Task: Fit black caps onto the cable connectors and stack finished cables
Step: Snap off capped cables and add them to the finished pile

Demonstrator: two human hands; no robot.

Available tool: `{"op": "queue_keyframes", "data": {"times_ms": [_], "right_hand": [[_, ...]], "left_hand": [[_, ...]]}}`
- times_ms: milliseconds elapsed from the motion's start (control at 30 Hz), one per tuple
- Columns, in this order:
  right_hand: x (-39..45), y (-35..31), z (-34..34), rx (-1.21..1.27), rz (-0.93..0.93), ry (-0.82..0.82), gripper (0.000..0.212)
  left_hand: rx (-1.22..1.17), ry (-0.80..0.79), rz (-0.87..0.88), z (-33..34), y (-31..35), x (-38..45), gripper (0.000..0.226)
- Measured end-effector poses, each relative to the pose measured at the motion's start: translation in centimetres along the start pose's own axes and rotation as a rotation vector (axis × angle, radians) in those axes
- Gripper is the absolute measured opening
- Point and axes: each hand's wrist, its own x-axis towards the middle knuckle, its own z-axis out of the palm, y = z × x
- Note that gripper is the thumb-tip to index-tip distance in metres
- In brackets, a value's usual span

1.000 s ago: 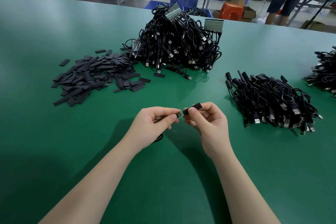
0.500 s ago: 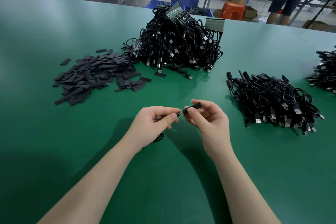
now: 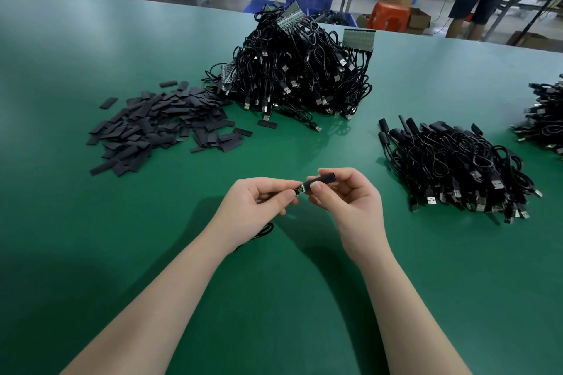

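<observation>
My left hand (image 3: 262,207) pinches the cable connector (image 3: 300,190), and my right hand (image 3: 350,204) pinches the black cap (image 3: 320,185). The cap's open end is right at the little green tip of the connector, which peeks out between my two grips. I think the cap is very light and a bit soft, so I should hold it by its sides and not squash it shut. The connector tip looks small and easy to bend, so I hold it just behind the tip. The thin cable (image 3: 259,233) hangs under my left wrist and looks floppy.

Past my left grip lies the pile of caps (image 3: 158,128). Straight ahead is the big heap of cables (image 3: 295,70). Beside my right grip is the finished stack (image 3: 457,167). Nothing on the green worktop (image 3: 91,237) sits between my hands and that stack.
</observation>
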Motion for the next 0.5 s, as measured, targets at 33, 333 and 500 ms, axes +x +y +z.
{"op": "queue_keyframes", "data": {"times_ms": [33,333,500], "right_hand": [[0.00,-0.05,-0.13,-0.018,-0.005,-0.015,0.025],[0.03,-0.04,-0.60,-0.113,-0.035,-0.044,0.026],[-0.02,0.13,-0.56,-0.058,0.076,-0.099,0.015]], "left_hand": [[0.002,0.000,0.001,0.00,0.00,0.00,0.039],[-0.002,-0.019,0.015,0.03,0.09,-0.02,0.038],[0.009,-0.024,0.006,0.04,0.02,-0.12,0.032]]}}
